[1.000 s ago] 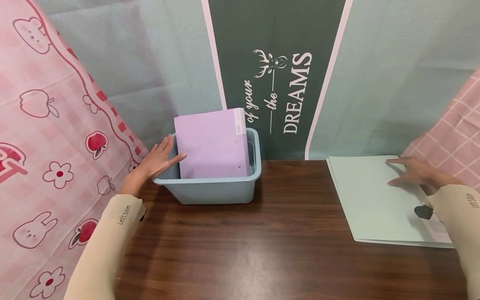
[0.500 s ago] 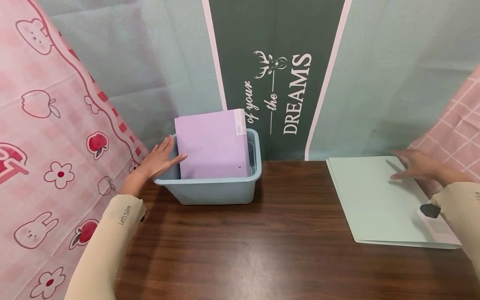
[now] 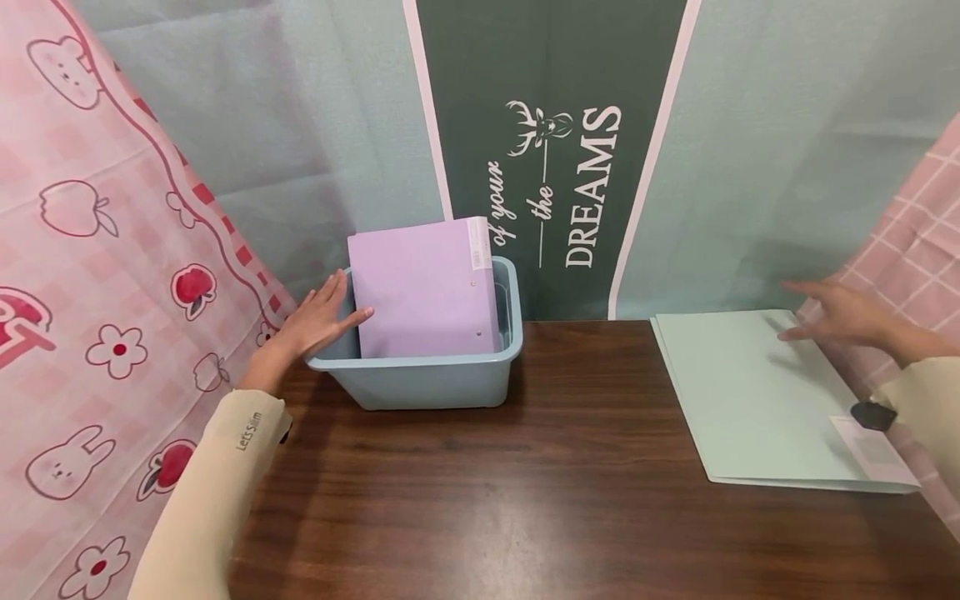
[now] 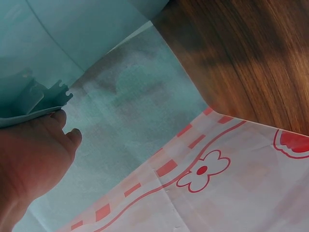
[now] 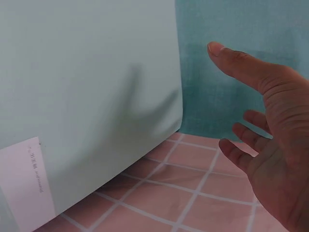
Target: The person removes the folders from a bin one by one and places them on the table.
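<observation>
My left hand (image 3: 315, 321) rests at the left rim of a light blue plastic bin (image 3: 420, 383), its fingers fairly straight and its thumb out over the inside. In the left wrist view, two fingertips of the left hand (image 4: 38, 154) show just under the bin's rim (image 4: 29, 116). A purple file folder (image 3: 423, 292) with a white spine label stands in the bin, leaning back. My right hand (image 3: 847, 317) hovers by the right edge of a pale green file folder (image 3: 757, 400) lying on the table. The right wrist view shows the right hand (image 5: 280, 125) spread and holding nothing, beside the green folder (image 5: 87, 87).
The dark wooden table (image 3: 487, 492) runs across the front. A grey-green printed cloth (image 3: 555, 167) hangs behind it. Pink patterned cloth (image 3: 112, 292) flanks the left side, and pink checked cloth (image 3: 915, 242) the right.
My right hand has lifted off the green folder and moved outward past its right edge, uncovering a white label. The left hand and the bin have stayed put.
</observation>
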Demonstrator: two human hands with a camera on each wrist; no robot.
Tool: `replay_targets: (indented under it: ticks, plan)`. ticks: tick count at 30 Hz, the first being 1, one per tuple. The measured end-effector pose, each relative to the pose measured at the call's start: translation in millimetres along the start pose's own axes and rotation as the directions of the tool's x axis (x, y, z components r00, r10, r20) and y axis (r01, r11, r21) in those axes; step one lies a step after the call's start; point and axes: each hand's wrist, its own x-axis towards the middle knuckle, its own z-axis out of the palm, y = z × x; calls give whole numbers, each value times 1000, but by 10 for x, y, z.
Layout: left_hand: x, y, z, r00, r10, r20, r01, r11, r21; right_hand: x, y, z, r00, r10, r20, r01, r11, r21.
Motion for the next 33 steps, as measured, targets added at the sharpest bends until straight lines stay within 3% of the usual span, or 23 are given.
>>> replay_targets:
  ticks: [6, 11, 18, 33]
  plan:
    - [7, -23, -1, 1000, -7, -4, 7, 1000, 1, 77, -103, -78, 995, -69, -78, 71, 997, 26]
    - [8, -45, -3, 1000, -11, 7, 11, 1000, 2, 141, -257, -148, 992, -88, -94, 93, 994, 51]
    - [2, -33, -9, 1000, -5, 5, 5, 1000, -6, 230, -481, -239, 980, -137, -143, 140, 990, 5]
    - [16, -12, 4, 1000, 0, 8, 0, 1000, -14, 382, -1062, -274, 963, -244, -116, 246, 969, 2]
